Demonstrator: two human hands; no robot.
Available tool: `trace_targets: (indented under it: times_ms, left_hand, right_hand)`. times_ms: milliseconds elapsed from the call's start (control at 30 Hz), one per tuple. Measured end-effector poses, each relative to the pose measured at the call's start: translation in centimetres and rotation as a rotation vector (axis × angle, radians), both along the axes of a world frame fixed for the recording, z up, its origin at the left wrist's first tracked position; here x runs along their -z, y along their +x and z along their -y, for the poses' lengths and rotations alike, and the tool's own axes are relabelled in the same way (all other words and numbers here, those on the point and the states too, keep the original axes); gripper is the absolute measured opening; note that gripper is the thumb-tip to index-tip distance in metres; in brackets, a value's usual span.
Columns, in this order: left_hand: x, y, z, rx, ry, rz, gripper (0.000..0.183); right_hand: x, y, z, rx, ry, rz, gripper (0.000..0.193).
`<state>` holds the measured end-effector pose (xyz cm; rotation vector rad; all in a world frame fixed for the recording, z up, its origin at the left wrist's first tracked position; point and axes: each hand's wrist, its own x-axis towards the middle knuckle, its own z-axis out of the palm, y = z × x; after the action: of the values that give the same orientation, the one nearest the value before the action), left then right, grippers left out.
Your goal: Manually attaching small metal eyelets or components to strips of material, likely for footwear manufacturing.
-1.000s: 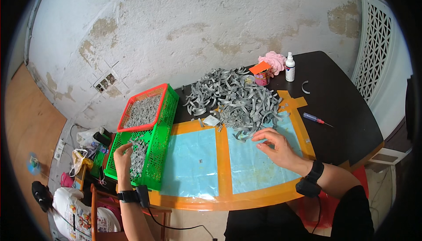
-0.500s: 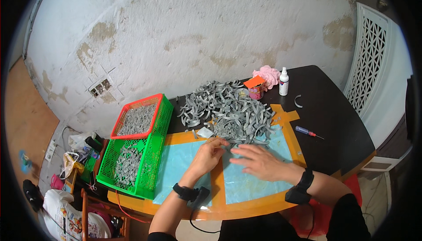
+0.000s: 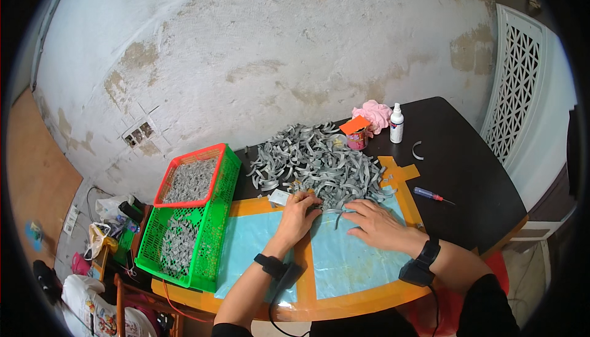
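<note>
A big heap of curved grey strips (image 3: pixel 319 164) lies at the middle of a dark table (image 3: pixel 467 171). My left hand (image 3: pixel 299 214) rests at the near edge of the heap, fingers curled onto the strips. My right hand (image 3: pixel 378 223) lies flat beside it, fingertips touching a strip at the heap's front edge. Both hands sit over a light blue mat (image 3: pixel 344 263) taped down with orange tape. Whether either hand truly grips a strip is hidden by the fingers.
A green basket (image 3: pixel 212 232) holding grey strips stands at the left, with a red basket (image 3: pixel 190 180) of strips on top. At the back are a pink cloth (image 3: pixel 373 114), a small tin (image 3: pixel 356 135) and a white bottle (image 3: pixel 397 123). A red-tipped tool (image 3: pixel 430 195) lies right.
My left hand came away from the green basket and moved right to the heap. My right hand shifted a little toward the heap's front edge. The view moved closer to the table.
</note>
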<state>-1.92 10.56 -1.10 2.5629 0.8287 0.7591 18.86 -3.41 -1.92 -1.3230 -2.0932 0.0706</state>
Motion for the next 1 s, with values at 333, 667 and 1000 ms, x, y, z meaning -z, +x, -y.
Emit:
trace_targets:
  times_ms: [333, 667, 1000]
  left_hand:
    - [-1.3, 0.7, 3.5, 0.058, -0.18, -0.015, 0.019]
    - [-1.9, 0.9, 5.4, 0.028, -0.565, -0.01, 0.017]
    - [-1.9, 0.4, 6.0, 0.01, -0.456, 0.049, 0.014]
  right_hand:
    - [-0.3, 0.2, 0.0, 0.024, 0.139, 0.005, 0.021]
    - [0.2, 0.2, -0.2, 0.039, 0.142, 0.027, 0.007]
    - [-0.2, 0.1, -0.2, 0.025, 0.14, -0.009, 0.009]
